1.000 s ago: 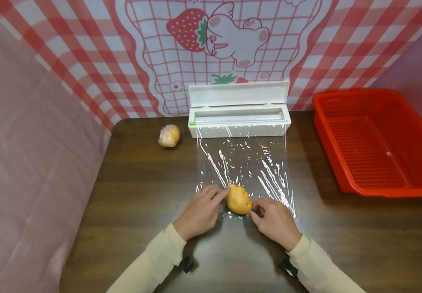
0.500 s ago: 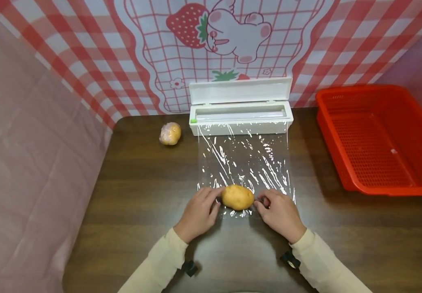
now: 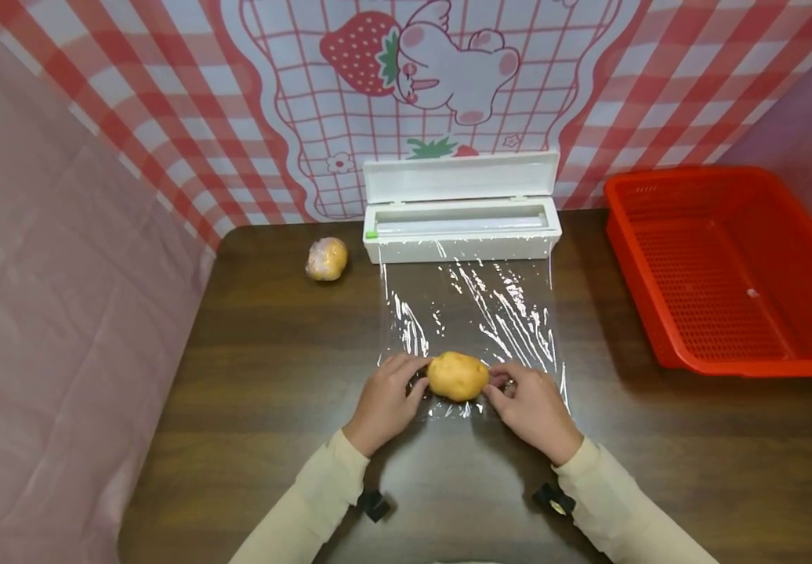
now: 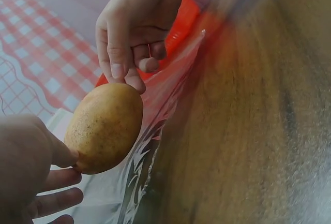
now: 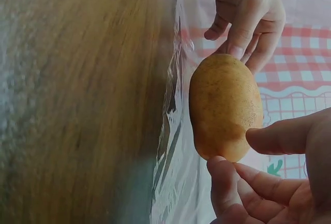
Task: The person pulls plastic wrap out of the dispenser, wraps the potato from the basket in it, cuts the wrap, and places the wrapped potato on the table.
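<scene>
A yellow potato [image 3: 458,376] lies lengthwise across the near part of a sheet of clear plastic wrap [image 3: 476,305]. My left hand [image 3: 387,397] pinches its left end between thumb and fingers. At the opposite end, my right hand [image 3: 534,407] grips the potato with thumb and fingertips. Both wrist views show the whole bare potato [image 4: 106,128] between the two hands, with the loose edge of the wrap [image 5: 173,115] beneath it. The sheet runs back to an open white wrap dispenser [image 3: 462,249], whose roll shows inside.
A potato covered in plastic wrap [image 3: 327,259] rests at the back left of the brown wooden table [image 3: 258,392]. To the right stands a red plastic basket [image 3: 667,345]. A red-checked cloth [image 3: 187,117] hangs behind the dispenser, and a pink cloth [image 3: 60,313] borders the left side.
The potato has turned from a slant to lying level left to right. Both hands have shifted slightly along with it and now hold its two ends.
</scene>
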The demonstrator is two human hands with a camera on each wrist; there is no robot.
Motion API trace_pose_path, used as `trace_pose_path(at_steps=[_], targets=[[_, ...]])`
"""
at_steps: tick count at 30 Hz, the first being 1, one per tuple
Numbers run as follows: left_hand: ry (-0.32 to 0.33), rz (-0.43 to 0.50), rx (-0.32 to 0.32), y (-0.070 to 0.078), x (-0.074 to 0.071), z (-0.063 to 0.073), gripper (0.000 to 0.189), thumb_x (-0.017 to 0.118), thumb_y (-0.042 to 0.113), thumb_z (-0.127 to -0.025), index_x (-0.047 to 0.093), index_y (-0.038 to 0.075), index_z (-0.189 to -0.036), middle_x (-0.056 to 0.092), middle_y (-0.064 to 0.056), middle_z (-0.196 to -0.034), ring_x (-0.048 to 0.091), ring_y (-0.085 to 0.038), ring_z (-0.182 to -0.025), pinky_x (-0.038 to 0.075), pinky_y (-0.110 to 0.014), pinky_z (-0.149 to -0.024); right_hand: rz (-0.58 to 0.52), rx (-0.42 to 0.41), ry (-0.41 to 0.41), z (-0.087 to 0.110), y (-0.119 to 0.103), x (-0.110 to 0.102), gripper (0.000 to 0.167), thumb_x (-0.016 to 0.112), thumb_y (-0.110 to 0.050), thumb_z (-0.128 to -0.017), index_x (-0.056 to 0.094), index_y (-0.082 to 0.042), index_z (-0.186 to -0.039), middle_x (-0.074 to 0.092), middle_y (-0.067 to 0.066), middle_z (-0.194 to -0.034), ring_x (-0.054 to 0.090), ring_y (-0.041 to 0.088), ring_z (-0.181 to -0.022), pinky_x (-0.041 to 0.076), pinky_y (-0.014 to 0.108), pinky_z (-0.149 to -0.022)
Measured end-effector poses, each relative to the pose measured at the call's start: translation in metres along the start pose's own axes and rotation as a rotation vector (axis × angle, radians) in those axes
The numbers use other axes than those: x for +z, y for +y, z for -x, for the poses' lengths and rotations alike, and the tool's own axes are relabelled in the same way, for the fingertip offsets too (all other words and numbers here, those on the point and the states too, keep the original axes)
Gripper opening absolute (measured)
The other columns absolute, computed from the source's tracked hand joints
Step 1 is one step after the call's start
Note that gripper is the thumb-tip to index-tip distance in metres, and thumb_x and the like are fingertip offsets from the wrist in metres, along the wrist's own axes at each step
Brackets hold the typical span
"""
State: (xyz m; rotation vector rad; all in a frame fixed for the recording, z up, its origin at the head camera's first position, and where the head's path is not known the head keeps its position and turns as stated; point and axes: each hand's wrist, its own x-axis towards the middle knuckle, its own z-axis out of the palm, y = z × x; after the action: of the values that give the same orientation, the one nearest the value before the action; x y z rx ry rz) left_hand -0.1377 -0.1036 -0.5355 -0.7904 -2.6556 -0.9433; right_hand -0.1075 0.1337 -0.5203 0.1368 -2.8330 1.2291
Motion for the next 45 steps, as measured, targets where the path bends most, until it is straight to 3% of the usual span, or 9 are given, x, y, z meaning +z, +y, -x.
trace_pose_path(at_steps=[12,16,19,23,27,31,40,43,45], targets=[[-0.018,-0.031,-0.018,0.001,0.004,0.005,0.034,0.075,0.016,-0.090,0.070,0.005,-0.122,0.069,-0.007,-0.112,0.065,-0.023,-0.101,0.054,-0.039,-0.088,0.051,-0.007,0.016,0.002,0.014,0.000,0.016,0.077,-0.012,-0.084,0.075,-0.007,-0.099,0.071,-0.003,-0.081,0.061,0.006,-0.066,0.049,0.032,-0.063],[-0.004,-0.128,-0.012,0.001,-0.001,0.014,0.019,0.078,0.019,-0.087,0.073,0.010,-0.102,0.064,-0.001,-0.093,0.061,-0.018,-0.083,0.052,-0.032,-0.072,0.204,-0.196,-0.012,0.008,0.021,-0.007,0.012,0.082,-0.012,-0.079,0.073,-0.014,-0.088,0.064,-0.009,-0.077,0.058,0.007,-0.065,0.048,0.032,-0.058],[-0.051,-0.229,0.079,0.000,-0.005,0.023,0.012,0.081,0.021,-0.083,0.072,0.014,-0.088,0.058,0.004,-0.081,0.054,-0.014,-0.073,0.048,-0.029,-0.064,0.345,-0.434,-0.089,0.013,0.027,-0.011,0.017,0.086,-0.015,-0.076,0.073,-0.016,-0.087,0.061,-0.008,-0.082,0.062,0.011,-0.067,0.051,0.033,-0.056],[-0.163,-0.305,0.239,-0.003,-0.004,0.032,0.009,0.077,0.025,-0.088,0.074,0.017,-0.091,0.062,0.005,-0.086,0.057,-0.014,-0.080,0.051,-0.028,-0.073,0.450,-0.655,-0.127,0.015,0.032,-0.012,0.017,0.086,-0.016,-0.077,0.072,-0.016,-0.087,0.060,-0.004,-0.085,0.064,0.016,-0.066,0.052,0.036,-0.053],[-0.188,-0.345,0.303,-0.007,-0.001,0.034,0.008,0.072,0.022,-0.094,0.073,0.015,-0.092,0.066,0.003,-0.089,0.058,-0.015,-0.082,0.050,-0.028,-0.072,0.505,-0.757,-0.083,0.009,0.034,-0.009,0.019,0.082,-0.013,-0.079,0.064,-0.013,-0.079,0.057,-0.001,-0.079,0.058,0.017,-0.057,0.046,0.035,-0.045],[-0.179,-0.383,0.345,-0.010,0.001,0.033,0.009,0.069,0.021,-0.095,0.068,0.013,-0.090,0.063,0.003,-0.086,0.056,-0.014,-0.077,0.048,-0.026,-0.064,0.540,-0.774,-0.087,0.006,0.036,-0.004,0.022,0.077,-0.012,-0.080,0.056,-0.011,-0.078,0.056,0.002,-0.078,0.050,0.014,-0.052,0.040,0.031,-0.039],[-0.199,-0.399,0.366,-0.013,0.002,0.030,0.010,0.064,0.020,-0.097,0.064,0.011,-0.092,0.054,0.000,-0.089,0.050,-0.016,-0.078,0.045,-0.026,-0.060,0.535,-0.681,-0.092,0.006,0.038,-0.003,0.017,0.070,-0.013,-0.082,0.053,-0.013,-0.076,0.050,-0.002,-0.075,0.044,0.013,-0.050,0.038,0.031,-0.038],[-0.166,-0.385,0.352,-0.013,0.001,0.029,0.009,0.065,0.017,-0.091,0.064,0.011,-0.096,0.055,-0.005,-0.099,0.051,-0.019,-0.083,0.047,-0.028,-0.064,0.515,-0.693,-0.084,0.006,0.036,-0.004,0.018,0.070,-0.013,-0.081,0.053,-0.014,-0.076,0.049,-0.004,-0.074,0.045,0.011,-0.051,0.039,0.030,-0.039],[-0.132,-0.373,0.349,-0.009,0.000,0.026,0.023,0.067,0.019,-0.087,0.065,0.010,-0.108,0.056,-0.010,-0.113,0.054,-0.024,-0.096,0.051,-0.034,-0.075,0.506,-0.707,-0.083,0.005,0.036,-0.004,0.018,0.070,-0.012,-0.080,0.052,-0.015,-0.076,0.049,-0.005,-0.075,0.045,0.010,-0.052,0.040,0.029,-0.041]])
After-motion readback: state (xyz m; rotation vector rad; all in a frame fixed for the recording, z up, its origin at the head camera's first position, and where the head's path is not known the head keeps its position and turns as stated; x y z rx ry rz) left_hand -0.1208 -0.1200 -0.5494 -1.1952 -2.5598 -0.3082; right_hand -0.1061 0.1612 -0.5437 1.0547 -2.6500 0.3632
